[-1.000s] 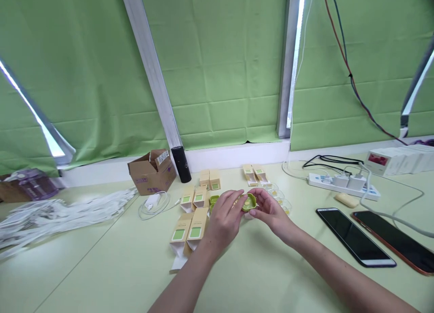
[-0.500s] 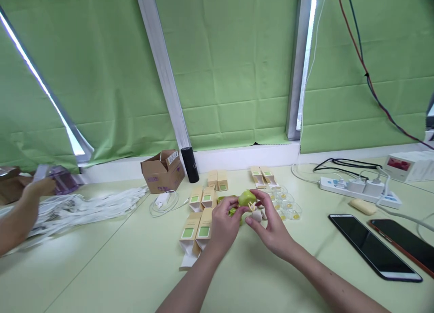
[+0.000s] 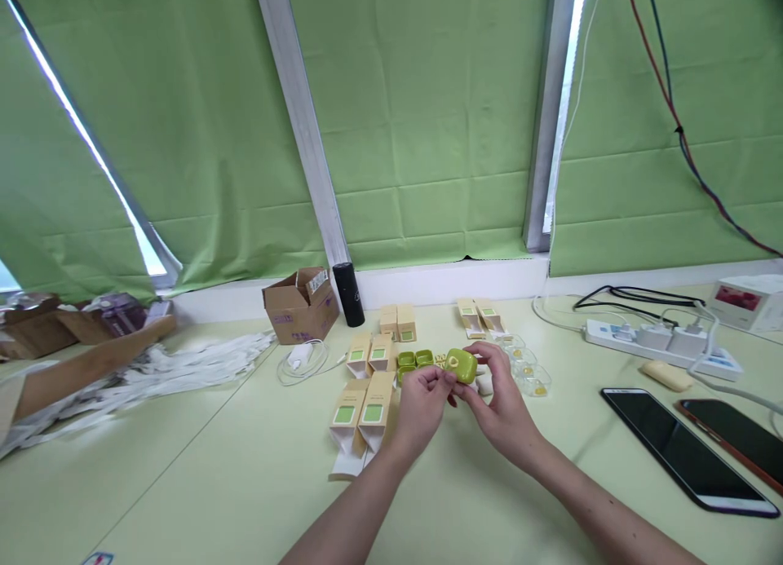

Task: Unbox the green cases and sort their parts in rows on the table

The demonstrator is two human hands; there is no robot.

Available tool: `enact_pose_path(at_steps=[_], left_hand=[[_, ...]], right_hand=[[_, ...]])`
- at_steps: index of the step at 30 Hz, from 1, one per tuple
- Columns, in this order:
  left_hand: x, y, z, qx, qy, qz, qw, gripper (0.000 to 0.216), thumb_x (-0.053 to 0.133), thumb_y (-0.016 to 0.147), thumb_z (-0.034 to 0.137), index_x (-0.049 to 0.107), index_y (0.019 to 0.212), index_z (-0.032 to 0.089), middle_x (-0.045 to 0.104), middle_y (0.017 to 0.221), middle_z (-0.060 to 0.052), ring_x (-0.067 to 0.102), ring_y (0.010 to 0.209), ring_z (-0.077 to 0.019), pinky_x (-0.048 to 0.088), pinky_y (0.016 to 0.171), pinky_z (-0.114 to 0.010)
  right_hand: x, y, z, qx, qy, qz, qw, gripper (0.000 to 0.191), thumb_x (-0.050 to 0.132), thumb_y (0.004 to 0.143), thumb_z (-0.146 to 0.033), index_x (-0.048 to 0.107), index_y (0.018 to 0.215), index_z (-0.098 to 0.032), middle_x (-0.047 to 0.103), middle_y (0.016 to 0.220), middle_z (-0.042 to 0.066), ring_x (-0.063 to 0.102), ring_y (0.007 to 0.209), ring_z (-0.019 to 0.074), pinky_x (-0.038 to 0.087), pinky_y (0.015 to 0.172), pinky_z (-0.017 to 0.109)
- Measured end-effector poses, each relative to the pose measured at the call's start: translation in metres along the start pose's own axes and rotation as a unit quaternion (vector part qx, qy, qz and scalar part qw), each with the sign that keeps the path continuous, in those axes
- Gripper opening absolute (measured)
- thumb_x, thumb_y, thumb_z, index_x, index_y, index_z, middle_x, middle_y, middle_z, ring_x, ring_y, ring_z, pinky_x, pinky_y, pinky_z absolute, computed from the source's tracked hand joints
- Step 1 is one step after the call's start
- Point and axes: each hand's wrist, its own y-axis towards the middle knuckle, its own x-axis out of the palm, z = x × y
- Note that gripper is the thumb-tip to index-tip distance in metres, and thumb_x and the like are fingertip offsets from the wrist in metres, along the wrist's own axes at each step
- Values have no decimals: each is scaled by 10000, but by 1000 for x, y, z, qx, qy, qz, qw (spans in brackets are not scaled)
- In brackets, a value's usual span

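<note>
Between my two hands is a small, glossy green case with rounded corners (image 3: pixel 465 372), shaped like an earbud case, with a pale yellow loop on its face. My left hand (image 3: pixel 423 400) pinches its left lower edge with thumb and fingertips. The fingers and thumb of my right hand (image 3: pixel 502 392) close on its right side. Several more green cases (image 3: pixel 406 359) lie on the table beyond my left hand, with small yellowish pieces (image 3: pixel 440 359) beside them. Partly hidden by my right hand are whitish rounded objects (image 3: pixel 485 384) and clear plastic trays with yellow bits (image 3: pixel 532 377).
Open small cartons with green windows (image 3: pixel 373 410) stand left of my hands. A cardboard box (image 3: pixel 301 308) and black cylinder (image 3: pixel 348 294) are behind. Phones (image 3: pixel 685 451) and a power strip (image 3: pixel 661 346) lie right. Another person's arm (image 3: pixel 91 369) reaches over white strips at left.
The green case has turned so its broad face with the loop shows. My left fingers have moved to its lower edge, uncovering the other green cases. The other person's arm reaches farther in.
</note>
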Motion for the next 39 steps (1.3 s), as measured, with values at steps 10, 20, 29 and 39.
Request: enact_pose_path(at_steps=[10,20,29,39], left_hand=[[-3,0,-8,10,27,29,999,485,749,824,634,621,768,169,644,718,-16,573,602,-120,461,544,-228],[-17,-6,-10,143,104,46,983,209,681,961,335,655,1124,208,674,1093,-80,664,1001,-196,553,838,-307],[-15,-7,-8,157,173,23,972,196,610,1002,284,672,1180,234,666,1157,-84,661,1004,-190,567,840,-312],[-15,-5,-10,149,157,16,976,178,613,1003,285,714,1135,220,697,1096,-80,678,1019,-196,561,840,-304]], right_hand=[[0,-1,-1,86,102,-37,990,405,652,926,-371,457,1278,-325,514,1363,80,523,1283,298,479,1073,519],[-1,3,1,156,265,-66,949,381,731,884,-403,526,1190,-308,627,1247,63,624,1194,264,548,993,446],[-3,2,3,135,258,-73,954,382,728,899,-364,539,1229,-330,631,1214,48,635,1159,244,553,982,428],[-7,2,4,131,237,-70,960,406,712,907,-343,572,1286,-309,657,1250,76,637,1166,253,577,953,426]])
